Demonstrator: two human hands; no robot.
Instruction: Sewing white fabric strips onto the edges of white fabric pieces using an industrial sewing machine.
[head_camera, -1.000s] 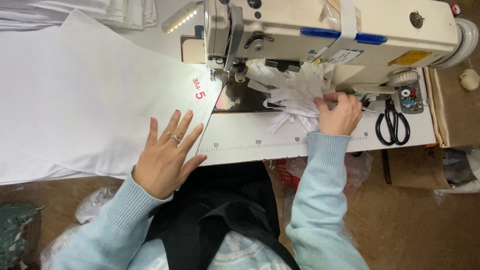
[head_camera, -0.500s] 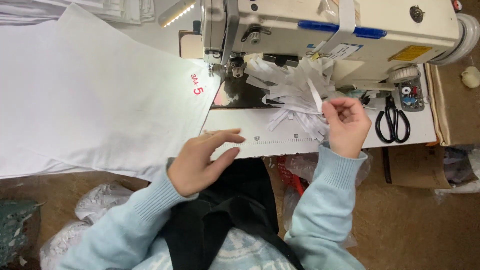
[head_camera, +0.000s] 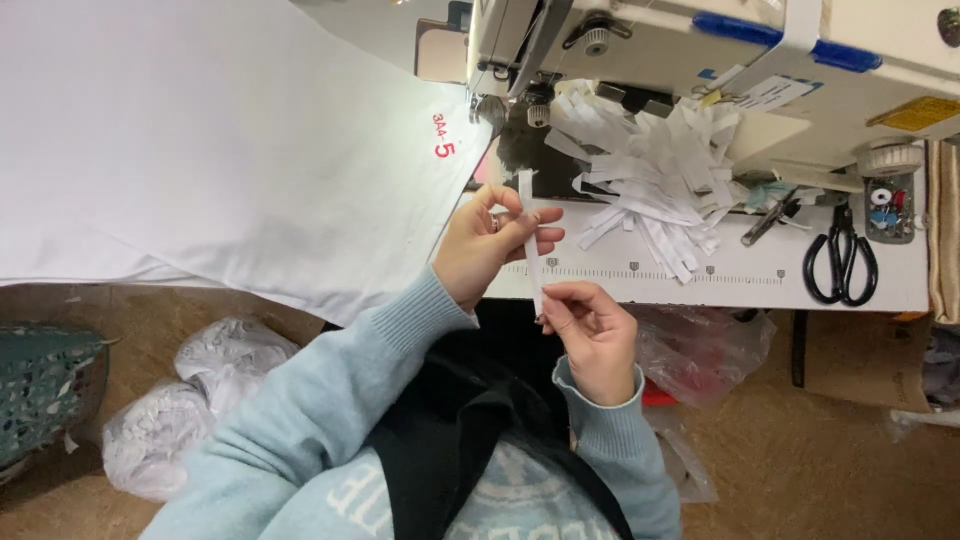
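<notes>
Both hands hold one narrow white strip (head_camera: 529, 215) upright in front of the sewing machine (head_camera: 700, 50). My left hand (head_camera: 487, 243) pinches the strip near its middle, by the edge of the white fabric panel (head_camera: 220, 150). My right hand (head_camera: 590, 330) pinches the strip's lower end, below the table's front edge. A heap of similar white strips (head_camera: 650, 180) lies on the machine bed, to the right of the needle area.
Black scissors (head_camera: 840, 260) lie on the white table (head_camera: 850, 290) at the right, beside a small box of bobbins (head_camera: 888, 205). White bags (head_camera: 180, 400) and a teal basket (head_camera: 45, 395) sit on the brown floor at the left. A clear plastic bag (head_camera: 700, 350) hangs under the table.
My left hand left the fabric and came across to the strip. My right hand pulled one strip off the heap and drew it down toward me. Both now hold it.
</notes>
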